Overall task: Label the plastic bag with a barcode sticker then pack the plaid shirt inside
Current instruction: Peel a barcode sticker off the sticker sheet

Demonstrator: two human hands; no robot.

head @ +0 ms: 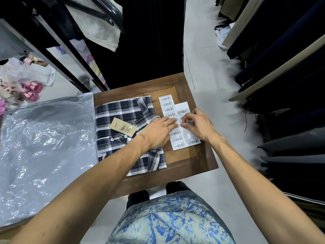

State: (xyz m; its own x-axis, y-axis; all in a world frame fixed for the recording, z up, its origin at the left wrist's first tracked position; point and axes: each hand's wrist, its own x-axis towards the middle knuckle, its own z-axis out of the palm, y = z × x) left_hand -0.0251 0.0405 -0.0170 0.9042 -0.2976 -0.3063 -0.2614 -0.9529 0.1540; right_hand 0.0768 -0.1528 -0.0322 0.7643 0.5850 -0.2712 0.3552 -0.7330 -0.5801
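White label paper on slick backing, thin and feather-light: barcode sticker sheets lying on the right part of the wooden table, just beside the plaid shirt. Left hand flat, fingers extended, pressing the sheets down near their middle. Right hand curled, thumb and forefinger pinched together at one label's edge; cannot tell whether a sticker is already lifted between them, the spot being hidden by knuckles.

Likely to curl and cling to skin once peeled, so best taken by a corner only, adhesive kept off fingertips, backing pinned flat meanwhile.

Plastic bag spread flat left of the table, apart from both hands: glossy, wrinkled, probably slippery and floppy, needing one hand smoothing it taut where the label goes, and later held at the mouth.

Shirt folded, soft, limp, with a kraft hang tag on top; best lifted from underneath with both hands to keep the fold.
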